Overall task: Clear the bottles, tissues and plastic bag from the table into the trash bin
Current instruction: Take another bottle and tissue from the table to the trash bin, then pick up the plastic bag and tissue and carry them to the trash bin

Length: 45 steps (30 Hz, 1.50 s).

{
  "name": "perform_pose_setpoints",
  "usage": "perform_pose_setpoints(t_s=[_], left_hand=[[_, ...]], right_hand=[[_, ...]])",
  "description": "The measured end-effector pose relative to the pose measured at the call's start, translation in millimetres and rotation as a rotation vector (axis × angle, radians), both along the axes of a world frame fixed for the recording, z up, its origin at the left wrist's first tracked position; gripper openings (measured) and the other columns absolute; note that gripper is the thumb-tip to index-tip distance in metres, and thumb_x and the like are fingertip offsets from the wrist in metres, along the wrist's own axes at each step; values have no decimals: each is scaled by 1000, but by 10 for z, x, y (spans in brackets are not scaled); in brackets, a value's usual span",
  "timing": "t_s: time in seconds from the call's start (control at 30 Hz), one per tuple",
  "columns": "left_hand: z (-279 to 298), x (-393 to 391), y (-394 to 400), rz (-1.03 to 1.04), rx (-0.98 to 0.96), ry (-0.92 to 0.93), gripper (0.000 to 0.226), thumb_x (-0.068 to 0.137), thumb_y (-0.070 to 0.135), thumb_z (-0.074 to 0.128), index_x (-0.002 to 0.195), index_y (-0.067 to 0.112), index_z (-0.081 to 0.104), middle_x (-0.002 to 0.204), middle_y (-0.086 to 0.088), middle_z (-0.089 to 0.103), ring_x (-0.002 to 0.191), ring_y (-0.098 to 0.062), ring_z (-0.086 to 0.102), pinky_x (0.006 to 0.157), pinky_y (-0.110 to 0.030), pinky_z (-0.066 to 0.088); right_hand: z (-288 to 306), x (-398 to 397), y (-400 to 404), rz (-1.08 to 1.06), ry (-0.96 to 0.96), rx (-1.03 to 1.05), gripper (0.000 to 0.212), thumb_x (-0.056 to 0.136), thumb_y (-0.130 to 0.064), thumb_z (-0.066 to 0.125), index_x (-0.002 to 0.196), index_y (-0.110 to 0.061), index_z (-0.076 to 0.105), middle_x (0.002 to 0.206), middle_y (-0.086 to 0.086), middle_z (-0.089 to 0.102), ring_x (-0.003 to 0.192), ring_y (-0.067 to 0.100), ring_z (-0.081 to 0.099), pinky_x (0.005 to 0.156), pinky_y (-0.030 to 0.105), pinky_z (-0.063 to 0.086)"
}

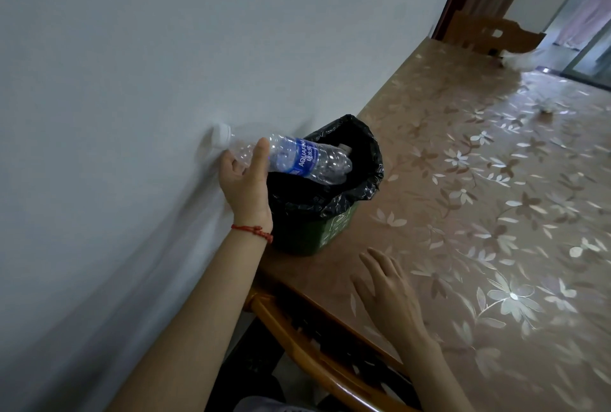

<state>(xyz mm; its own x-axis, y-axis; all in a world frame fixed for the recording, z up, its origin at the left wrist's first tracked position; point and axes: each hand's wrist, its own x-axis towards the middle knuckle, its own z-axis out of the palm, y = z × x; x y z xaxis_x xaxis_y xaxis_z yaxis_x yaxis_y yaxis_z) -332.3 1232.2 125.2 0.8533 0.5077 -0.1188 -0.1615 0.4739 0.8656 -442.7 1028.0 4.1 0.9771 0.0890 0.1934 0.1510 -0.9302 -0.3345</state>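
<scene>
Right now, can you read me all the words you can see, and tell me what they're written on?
"AQUAFINA": white letters on the blue label of the clear plastic bottle held in the left hand; the last letter is partly hidden.
Chinese characters beside it on the same label: too small to read.
White markings on the green trash bin: too blurred to read.
Nothing else carries text.

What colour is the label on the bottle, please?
Blue with white lettering, on the bottle, seen in the head view.

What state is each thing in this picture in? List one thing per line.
Bottle: capped, tilted, base over the bin's mouth.
Left hand: gripping the bottle's neck end.
Right hand: open, empty.
Trash bin: upright, black liner, open.
Crumpled tissue: lying on the table.
</scene>
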Motion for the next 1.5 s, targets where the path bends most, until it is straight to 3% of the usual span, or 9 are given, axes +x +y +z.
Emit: perform_pose_setpoints(t_s=[0.3,0.4,0.5,0.77,0.83,1.0,1.17,1.3,1.5], left_hand=[[-303,-3,-23,-51,236,150,64,74,17,75,127,-1,43,127,-13,55,109,-19,57,85,-20,51],[-292,-71,-23,-43,242,164,62,78,11,71,130,2,39,128,-13,49,111,-17,52,72,-5,48],[-264,-133,9,-42,252,149,62,79,11,69,132,3,39,133,-19,48,118,-20,51,75,-9,48],[-441,-585,81,-161,454,81,23,85,17,63,107,13,59,103,4,63,93,0,60,80,-13,48],[-567,-704,85,-264,588,65,19,86,19,61,105,14,61,100,6,63,95,-3,60,83,-14,48],[-836,-806,108,-556,1132,7,41,87,36,57,119,11,58,118,-3,60,109,-9,51,90,-12,35],[-1003,-857,52,-778,1510,-72,71,83,57,32,135,10,43,139,-11,45,132,-24,34,105,-28,22],[-1145,-847,-58,-858,1739,-143,76,82,58,20,138,10,37,144,-12,38,136,-27,28,110,-40,20],[-1200,-888,-350,-897,1893,-234,64,88,50,35,134,6,43,139,-17,45,131,-32,37,107,-46,26]], right_hand=[[-44,-44,14,10,20,6,44,81,-25,68,121,-12,57,126,7,58,117,23,53,92,36,48],[-41,-52,20,6,28,10,43,82,-25,67,122,-13,57,127,7,58,118,23,53,92,37,48],[-42,-71,36,6,24,7,43,82,-27,67,121,-13,57,126,6,59,117,22,54,91,36,48],[-30,-149,127,-19,16,25,40,84,-27,65,121,-13,58,125,6,59,117,22,53,92,35,47],[-29,-180,135,-37,20,25,39,84,-27,65,120,-12,58,124,7,60,116,24,54,91,36,48],[-31,-279,140,-91,58,11,42,85,-28,63,123,-11,56,128,9,57,119,25,51,95,37,45],[-16,-425,92,-182,83,5,43,86,-28,60,124,-9,54,131,13,54,122,29,49,98,44,46],[-10,-629,16,-303,111,11,47,90,-37,50,128,-10,50,136,13,50,127,28,44,100,45,44],[59,-1042,-254,-481,92,2,45,90,-33,53,124,-4,53,130,19,54,121,35,49,96,47,43]])
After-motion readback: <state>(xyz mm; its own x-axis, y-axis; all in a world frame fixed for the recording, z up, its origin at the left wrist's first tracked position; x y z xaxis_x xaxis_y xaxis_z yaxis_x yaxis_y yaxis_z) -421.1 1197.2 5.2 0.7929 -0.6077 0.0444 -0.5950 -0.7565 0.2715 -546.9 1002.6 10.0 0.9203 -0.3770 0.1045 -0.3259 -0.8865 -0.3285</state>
